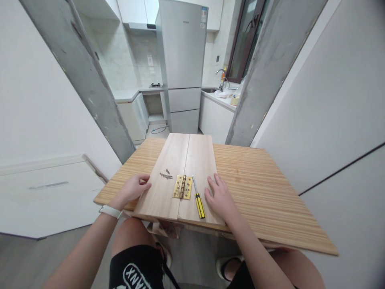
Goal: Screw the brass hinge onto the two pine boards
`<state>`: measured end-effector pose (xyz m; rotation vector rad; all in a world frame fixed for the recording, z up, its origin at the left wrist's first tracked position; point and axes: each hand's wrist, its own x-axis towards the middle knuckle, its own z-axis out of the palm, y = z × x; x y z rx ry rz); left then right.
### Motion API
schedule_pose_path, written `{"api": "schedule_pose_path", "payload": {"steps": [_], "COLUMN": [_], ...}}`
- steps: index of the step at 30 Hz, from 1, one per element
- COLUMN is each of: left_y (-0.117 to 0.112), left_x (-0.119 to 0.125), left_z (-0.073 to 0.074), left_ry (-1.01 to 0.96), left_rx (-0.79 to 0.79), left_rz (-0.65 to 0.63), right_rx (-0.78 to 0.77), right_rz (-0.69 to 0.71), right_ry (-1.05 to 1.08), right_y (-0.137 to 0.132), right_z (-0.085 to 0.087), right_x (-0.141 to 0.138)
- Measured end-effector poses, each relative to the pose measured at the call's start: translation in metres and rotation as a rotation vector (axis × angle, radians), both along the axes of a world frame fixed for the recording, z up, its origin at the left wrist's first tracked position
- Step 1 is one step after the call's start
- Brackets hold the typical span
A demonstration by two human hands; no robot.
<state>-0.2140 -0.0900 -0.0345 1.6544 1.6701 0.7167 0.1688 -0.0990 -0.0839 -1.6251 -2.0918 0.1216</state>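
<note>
Frame centre | our left hand (135, 187) rests half-open at boards' (174, 156) edge | right hand (221, 197) lies flat, open, beside screwdriver (199, 201), hinge (182, 187)

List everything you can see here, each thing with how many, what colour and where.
boards: two, pale wood, side by side on the table
hinge: one, brass, across the seam between the boards
screws: a few, dark, on the left-hand board
screwdriver: one, yellow and black handle, on the right-hand board beside the hinge
table: one, striped light wood, under the boards
fridge: one, grey, in the kitchen behind
tap: one, metal, at the sink right of the fridge
watch: one, white strap, on the left wrist
left hand: at the left board's edge
right hand: flat on the right board
</note>
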Motion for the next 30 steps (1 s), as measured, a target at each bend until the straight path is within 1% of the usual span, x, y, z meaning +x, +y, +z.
{"api": "schedule_pose_path", "payload": {"steps": [4,9,13,19,22,26,28,30], "left_y": [0.003,0.012,0.016,0.018,0.018,0.017,0.017,0.017], "left_x": [0.028,0.054,0.078,0.114,0.124,0.126,0.124,0.123], "left_z": [-0.013,-0.026,-0.029,-0.028,-0.026,-0.025,-0.025,-0.023], "left_ry": [0.020,0.043,0.059,0.069,0.078,0.073,0.038,0.029], "left_rx": [-0.013,0.009,0.033,0.065,0.075,0.046,0.027,0.016], "left_rz": [0.013,0.012,-0.051,-0.070,-0.084,-0.096,-0.108,-0.119], "right_rx": [-0.011,-0.019,-0.032,-0.034,-0.045,-0.041,0.014,0.090], "right_rz": [-0.013,-0.054,-0.092,-0.093,-0.089,-0.082,-0.104,-0.161], "right_ry": [0.003,0.007,0.016,0.001,-0.009,-0.033,-0.053,-0.050], "right_y": [-0.002,-0.007,-0.010,-0.011,-0.010,-0.009,-0.011,-0.016], "right_z": [-0.001,-0.002,-0.001,0.002,0.001,0.002,0.007,0.017], "right_x": [0.034,0.064,0.087,0.122,0.133,0.137,0.134,0.126]}}
